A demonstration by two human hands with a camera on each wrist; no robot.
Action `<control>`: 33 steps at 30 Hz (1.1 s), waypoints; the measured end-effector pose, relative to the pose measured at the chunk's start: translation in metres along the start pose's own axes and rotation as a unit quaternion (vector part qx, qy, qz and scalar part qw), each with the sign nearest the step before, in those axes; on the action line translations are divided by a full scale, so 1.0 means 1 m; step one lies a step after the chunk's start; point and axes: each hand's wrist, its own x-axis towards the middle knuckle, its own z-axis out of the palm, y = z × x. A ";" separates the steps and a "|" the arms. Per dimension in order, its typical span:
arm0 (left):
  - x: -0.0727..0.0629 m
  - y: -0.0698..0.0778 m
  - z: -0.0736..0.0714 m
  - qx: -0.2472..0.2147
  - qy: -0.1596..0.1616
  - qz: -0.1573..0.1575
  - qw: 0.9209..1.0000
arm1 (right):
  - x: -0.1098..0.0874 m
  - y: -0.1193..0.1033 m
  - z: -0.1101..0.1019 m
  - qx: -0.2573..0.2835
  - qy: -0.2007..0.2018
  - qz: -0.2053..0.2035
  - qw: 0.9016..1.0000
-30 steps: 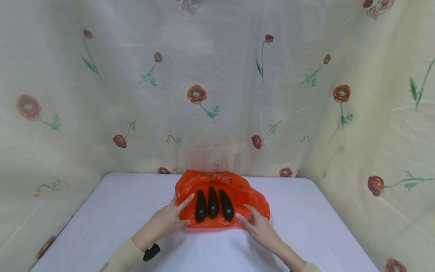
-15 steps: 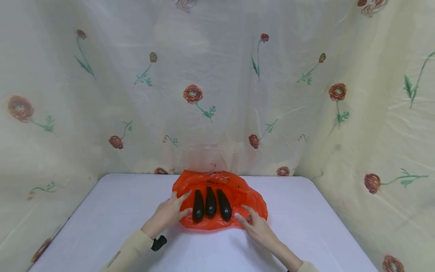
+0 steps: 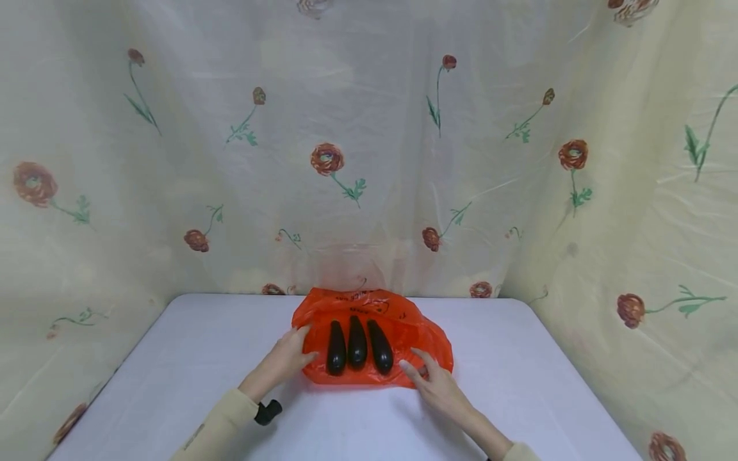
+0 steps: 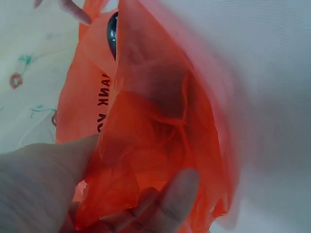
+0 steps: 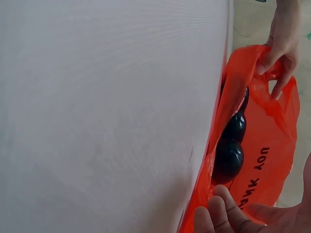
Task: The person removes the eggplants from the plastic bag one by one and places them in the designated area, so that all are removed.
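Three dark, glossy eggplants lie side by side in an open red plastic bag with black lettering. At the bag's left edge, my left hand pinches the thin film; the left wrist view shows the thumb on one side of the film and the fingers on the other. My right hand is at the front right edge, its thumb and index finger spread apart over the red film. In the right wrist view, the right fingertips are right by the bag's mouth, close to the nearest eggplant.
Under the bag is a white-covered table. Flower-printed plastic sheeting hangs behind it and along both sides. A black strap piece sits at the left wrist.
My left hand's fingers have drawn together onto the bag's left edge after being spread over it. The bag's front left edge has shifted slightly. My right hand has stayed almost still.
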 end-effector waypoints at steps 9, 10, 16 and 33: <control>-0.005 0.000 0.001 -0.050 0.020 0.021 0.998 | 0.001 0.003 0.001 0.002 0.005 -0.001 1.000; -0.007 0.000 0.001 -0.047 0.020 0.027 0.998 | 0.002 0.003 0.001 0.005 0.004 -0.002 1.000; -0.016 -0.001 0.000 -0.035 -0.022 0.055 0.998 | 0.003 0.006 -0.001 0.022 0.001 -0.013 1.000; -0.024 0.000 0.002 -0.057 -0.032 0.018 0.998 | 0.007 0.002 -0.008 0.032 0.015 -0.048 0.998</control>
